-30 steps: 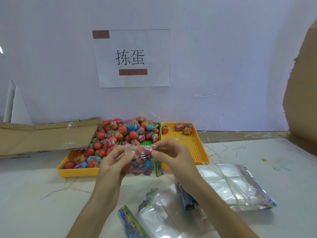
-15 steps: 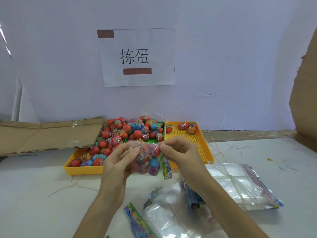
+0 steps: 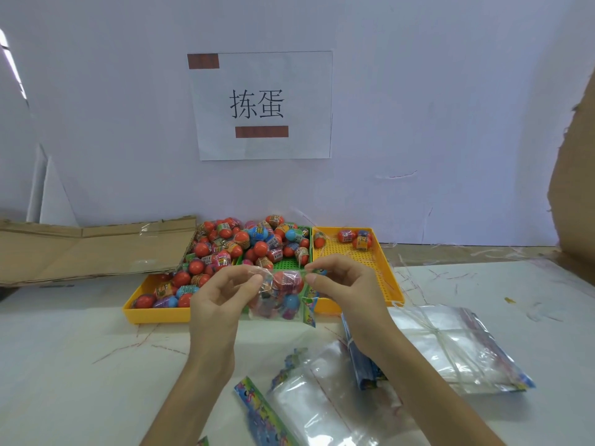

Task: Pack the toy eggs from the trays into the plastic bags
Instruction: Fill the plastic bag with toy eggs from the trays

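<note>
**Filled Bag Held at Its Top Edge Above the Trays**

A white wall (image 3: 418, 107) carries a paper sign with two printed characters (image 3: 260, 104). Below it lies a white table surface (image 3: 80, 365) marked with thin red lines.

Against the wall stand three trays, side by side. The left yellow plastic tray (image 3: 151, 313) and the green plastic tray in the middle (image 3: 286, 263) hold a heap of red, blue and pink toy eggs (image 3: 238, 246). The right yellow plastic tray (image 3: 384, 278) holds only a few eggs at its far end.

The left hand (image 3: 219, 300) and the right hand (image 3: 347, 291) each pinch one top corner of a small clear plastic bag filled with toy eggs (image 3: 280, 294). The bag hangs between them, in front of the trays.

Near the right forearm lies a tied bundle of clear empty bags (image 3: 450, 349). Loose clear bags with colourful printed edges (image 3: 306, 407) lie at the near edge. Flattened brown cardboard (image 3: 90, 249) rests left of the trays.
</note>
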Demonstrator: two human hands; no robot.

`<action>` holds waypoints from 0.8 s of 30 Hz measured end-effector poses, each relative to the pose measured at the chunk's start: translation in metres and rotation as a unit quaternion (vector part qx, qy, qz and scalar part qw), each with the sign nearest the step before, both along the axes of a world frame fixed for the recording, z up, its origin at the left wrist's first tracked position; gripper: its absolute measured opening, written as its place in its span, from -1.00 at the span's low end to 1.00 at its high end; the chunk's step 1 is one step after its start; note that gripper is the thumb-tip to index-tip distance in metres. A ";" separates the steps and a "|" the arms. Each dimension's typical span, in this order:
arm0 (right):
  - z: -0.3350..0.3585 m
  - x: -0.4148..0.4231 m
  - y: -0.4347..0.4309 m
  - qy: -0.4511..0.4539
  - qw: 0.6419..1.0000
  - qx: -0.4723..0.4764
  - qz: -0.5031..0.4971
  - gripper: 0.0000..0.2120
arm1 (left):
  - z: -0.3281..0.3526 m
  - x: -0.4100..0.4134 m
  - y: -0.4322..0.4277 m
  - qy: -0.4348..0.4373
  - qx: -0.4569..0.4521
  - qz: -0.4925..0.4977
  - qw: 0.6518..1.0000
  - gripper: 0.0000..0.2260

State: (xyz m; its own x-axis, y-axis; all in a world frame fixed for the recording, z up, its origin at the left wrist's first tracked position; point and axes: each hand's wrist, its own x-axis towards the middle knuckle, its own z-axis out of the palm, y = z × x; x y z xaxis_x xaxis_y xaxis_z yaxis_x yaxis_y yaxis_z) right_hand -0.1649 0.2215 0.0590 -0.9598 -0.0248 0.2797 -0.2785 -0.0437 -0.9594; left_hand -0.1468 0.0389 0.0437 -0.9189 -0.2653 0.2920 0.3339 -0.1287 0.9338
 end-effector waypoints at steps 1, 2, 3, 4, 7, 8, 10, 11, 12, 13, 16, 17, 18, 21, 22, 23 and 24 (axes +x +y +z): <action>0.000 0.000 0.000 -0.001 1.000 0.001 -0.001 -0.83 | -0.001 0.000 0.000 0.006 -0.017 0.002 1.000 -0.91; 0.000 0.000 0.000 -0.003 1.000 0.002 -0.001 -0.83 | -0.002 -0.001 0.000 0.014 -0.038 0.004 0.999 -0.88; 0.001 0.000 0.000 -0.006 1.000 0.003 -0.001 -0.82 | -0.002 0.000 0.001 0.021 -0.059 0.007 0.998 -0.85; 0.001 -0.001 0.001 -0.009 1.000 0.004 -0.002 -0.82 | -0.002 0.000 0.001 0.028 -0.076 0.010 0.997 -0.82; 0.002 -0.001 0.002 -0.016 1.000 0.007 0.006 -0.89 | -0.003 0.001 0.002 0.051 -0.104 0.029 0.993 -0.81; 0.002 0.000 0.002 -0.015 1.000 0.010 0.012 -0.92 | -0.003 0.002 0.003 0.059 -0.110 0.038 0.991 -0.82; 0.003 0.000 0.002 -0.009 1.000 0.018 0.011 -0.92 | -0.001 0.003 0.003 0.073 -0.117 0.048 0.989 -0.91; 0.003 0.001 0.002 -0.009 1.000 0.021 0.006 -0.89 | 0.000 0.004 0.004 0.075 -0.120 0.048 0.989 -0.96; 0.003 0.001 0.002 -0.012 1.000 0.021 0.002 -0.87 | 0.001 0.004 0.004 0.076 -0.120 0.046 0.989 -0.97; 0.004 0.001 0.002 -0.017 1.000 0.019 0.002 -0.85 | 0.001 0.005 0.005 0.076 -0.115 0.045 0.990 -0.96; 0.005 0.001 0.003 -0.012 1.000 0.012 0.007 -0.81 | 0.001 0.005 0.005 0.074 -0.070 0.045 0.994 -0.95; 0.005 0.001 0.003 -0.001 1.000 0.016 0.004 -0.81 | 0.001 0.005 0.005 0.074 -0.052 0.044 0.995 -0.94; 0.005 0.001 0.003 0.014 1.000 0.026 -0.003 -0.81 | 0.002 0.005 0.005 0.075 -0.039 0.043 0.995 -0.94; 0.004 0.000 0.004 0.069 0.994 0.072 -0.037 -0.86 | 0.002 0.004 0.006 0.074 -0.036 0.047 0.995 -0.92; 0.004 -0.001 0.005 0.088 0.991 0.088 -0.048 -0.88 | 0.001 0.004 0.007 0.068 -0.039 0.051 0.996 -0.93; 0.003 -0.001 0.006 0.112 0.986 0.106 -0.059 -0.89 | 0.000 0.003 0.008 0.060 -0.040 0.053 0.996 -0.94; 0.002 -0.002 0.007 0.146 0.978 0.130 -0.074 -0.90 | -0.002 0.003 0.009 0.053 -0.040 0.055 0.996 -0.95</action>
